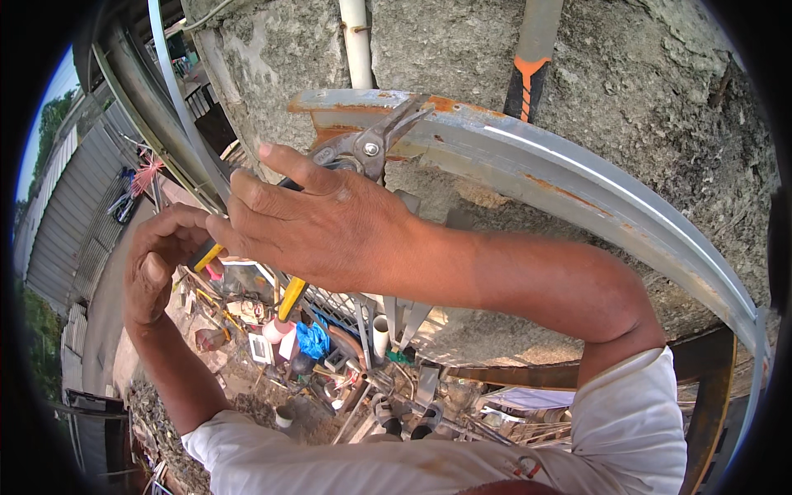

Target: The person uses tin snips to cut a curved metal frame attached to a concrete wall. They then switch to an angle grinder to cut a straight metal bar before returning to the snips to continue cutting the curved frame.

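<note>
My right hand is wrapped around a pair of adjustable pliers with yellow-and-black handles. The plier jaws point up and right. They rest over the rusty left end of a long grey steel channel, which runs along the stone wall. How tightly the jaws bite on the metal cannot be made out. Curled at the end of one handle is my left hand, its fingertips partly hidden behind the right one. My right forearm crosses in front of the wall.
Behind the channel rises a rough stone wall with a white pipe and a grey post painted orange and black. Far below lies cluttered ground with a blue plastic bag and scrap. A corrugated metal fence stands at left.
</note>
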The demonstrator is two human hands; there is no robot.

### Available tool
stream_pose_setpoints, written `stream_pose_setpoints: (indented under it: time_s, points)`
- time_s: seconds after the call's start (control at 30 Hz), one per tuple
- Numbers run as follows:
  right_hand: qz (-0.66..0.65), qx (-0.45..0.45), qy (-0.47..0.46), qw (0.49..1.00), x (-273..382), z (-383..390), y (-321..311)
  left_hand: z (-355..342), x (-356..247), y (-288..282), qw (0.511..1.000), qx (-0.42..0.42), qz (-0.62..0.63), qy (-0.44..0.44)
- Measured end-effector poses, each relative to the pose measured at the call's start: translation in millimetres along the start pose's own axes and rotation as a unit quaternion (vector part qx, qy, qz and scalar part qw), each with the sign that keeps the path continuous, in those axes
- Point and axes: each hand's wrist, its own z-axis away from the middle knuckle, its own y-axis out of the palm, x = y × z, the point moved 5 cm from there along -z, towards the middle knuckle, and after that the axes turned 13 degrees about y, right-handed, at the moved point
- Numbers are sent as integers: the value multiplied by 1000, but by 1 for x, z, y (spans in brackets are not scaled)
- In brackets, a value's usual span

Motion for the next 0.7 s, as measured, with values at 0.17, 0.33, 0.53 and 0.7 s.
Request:
stream_pose_setpoints:
  time_s: [0.17,0.33,0.53,0.7]
  points:
    - [37,-7,22,999,11,14,-6,-3,-6,38,978,1,-204,-32]
    - [-80,-61,148,984,8,29,-37,10,-9,30,976,-66,-203,35]
    - [-719,-21,532,446,30,98,-32,5,-12,33,977,-75,-182,-82]
    - [-861,42,432,264,45,72,4,-17,-27,43,966,-33,-217,-135]
